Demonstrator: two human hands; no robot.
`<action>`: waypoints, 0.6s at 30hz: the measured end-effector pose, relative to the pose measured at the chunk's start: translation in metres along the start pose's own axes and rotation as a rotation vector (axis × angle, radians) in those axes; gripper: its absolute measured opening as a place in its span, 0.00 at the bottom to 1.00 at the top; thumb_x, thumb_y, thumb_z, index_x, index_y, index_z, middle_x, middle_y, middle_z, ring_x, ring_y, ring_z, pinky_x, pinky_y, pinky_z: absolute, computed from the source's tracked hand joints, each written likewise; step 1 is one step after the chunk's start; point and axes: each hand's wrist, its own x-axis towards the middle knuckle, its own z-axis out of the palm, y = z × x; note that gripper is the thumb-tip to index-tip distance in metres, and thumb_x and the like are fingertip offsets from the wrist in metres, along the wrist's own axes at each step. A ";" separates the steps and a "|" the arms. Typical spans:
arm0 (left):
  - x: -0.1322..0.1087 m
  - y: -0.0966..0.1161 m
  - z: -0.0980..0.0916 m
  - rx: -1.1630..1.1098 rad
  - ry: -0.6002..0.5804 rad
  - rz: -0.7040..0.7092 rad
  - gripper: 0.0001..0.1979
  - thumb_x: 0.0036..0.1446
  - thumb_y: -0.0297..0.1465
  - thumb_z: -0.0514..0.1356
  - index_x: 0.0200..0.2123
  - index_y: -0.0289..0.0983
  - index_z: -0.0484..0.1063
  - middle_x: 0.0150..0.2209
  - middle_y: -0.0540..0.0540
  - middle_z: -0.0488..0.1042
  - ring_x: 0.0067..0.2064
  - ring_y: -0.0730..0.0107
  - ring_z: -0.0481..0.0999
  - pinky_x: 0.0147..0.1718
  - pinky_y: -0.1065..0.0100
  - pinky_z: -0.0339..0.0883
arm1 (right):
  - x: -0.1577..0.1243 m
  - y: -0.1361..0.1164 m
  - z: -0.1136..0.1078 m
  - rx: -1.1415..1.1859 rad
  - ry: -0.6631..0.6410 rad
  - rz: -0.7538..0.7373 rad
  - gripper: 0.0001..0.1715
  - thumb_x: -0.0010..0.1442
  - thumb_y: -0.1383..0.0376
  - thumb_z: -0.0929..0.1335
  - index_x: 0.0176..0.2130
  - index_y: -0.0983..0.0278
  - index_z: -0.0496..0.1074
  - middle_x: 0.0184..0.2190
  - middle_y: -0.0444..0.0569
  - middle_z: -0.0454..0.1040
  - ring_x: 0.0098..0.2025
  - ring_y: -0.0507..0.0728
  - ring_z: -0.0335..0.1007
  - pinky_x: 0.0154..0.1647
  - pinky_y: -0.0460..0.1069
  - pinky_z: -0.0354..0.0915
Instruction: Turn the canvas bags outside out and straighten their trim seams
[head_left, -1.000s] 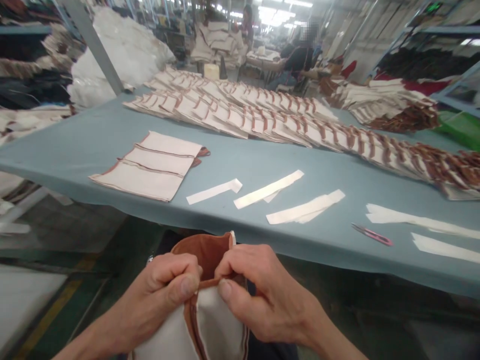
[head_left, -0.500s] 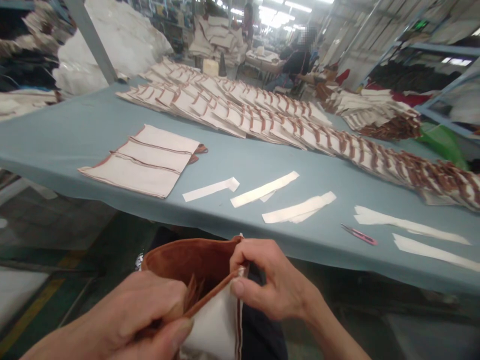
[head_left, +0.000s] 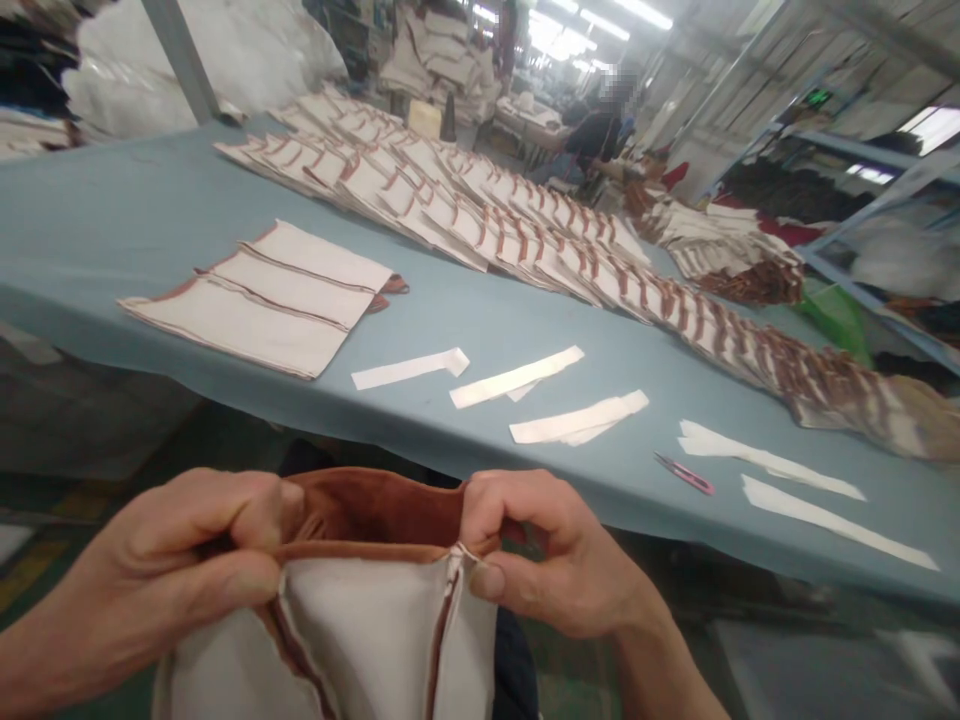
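Held up in front of the table is a cream fabric bag piece (head_left: 360,620), its brown inside showing through the open top and dark seams running down its outside. My left hand (head_left: 202,550) pinches the top edge near the left seam, thumb outside and fingers inside. At the right seam, my right hand (head_left: 540,555) grips the same brown-trimmed edge between thumb and curled fingers. The rim between my hands is drawn straight. Beyond, a similar cream piece (head_left: 262,300) lies flat on the blue-covered table (head_left: 150,220).
White paper strips (head_left: 577,418) lie along the near part of the table, with pink thread snips (head_left: 684,473) among them. Overlapping rows of cream and brown pieces (head_left: 450,215) fill the far side. A seated person (head_left: 596,130) is in the background. A metal post (head_left: 180,60) rises at left.
My left hand has moved up and left along the rim. The bag piece has turned so its seamed outside faces me, and the edge is now stretched level between both hands.
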 end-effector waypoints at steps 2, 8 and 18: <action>0.009 0.001 -0.005 -0.093 0.006 0.004 0.35 0.82 0.61 0.51 0.33 0.41 0.74 0.28 0.55 0.77 0.29 0.72 0.74 0.29 0.73 0.69 | 0.005 -0.011 0.004 0.009 0.003 -0.013 0.21 0.75 0.56 0.79 0.33 0.61 0.75 0.28 0.40 0.72 0.29 0.50 0.65 0.31 0.46 0.63; 0.046 0.031 -0.006 -0.104 -0.156 0.191 0.03 0.77 0.35 0.67 0.47 0.46 0.81 0.42 0.54 0.87 0.43 0.68 0.85 0.51 0.70 0.76 | 0.016 -0.026 0.012 -0.172 -0.068 0.046 0.22 0.76 0.56 0.76 0.32 0.60 0.72 0.27 0.40 0.73 0.29 0.50 0.65 0.33 0.46 0.65; 0.060 0.038 0.015 -0.089 -0.133 0.222 0.09 0.66 0.22 0.59 0.37 0.42 0.75 0.33 0.56 0.82 0.32 0.75 0.78 0.36 0.75 0.69 | 0.009 -0.011 0.008 -0.195 -0.027 0.168 0.15 0.67 0.66 0.77 0.31 0.61 0.72 0.27 0.38 0.71 0.28 0.50 0.62 0.31 0.45 0.60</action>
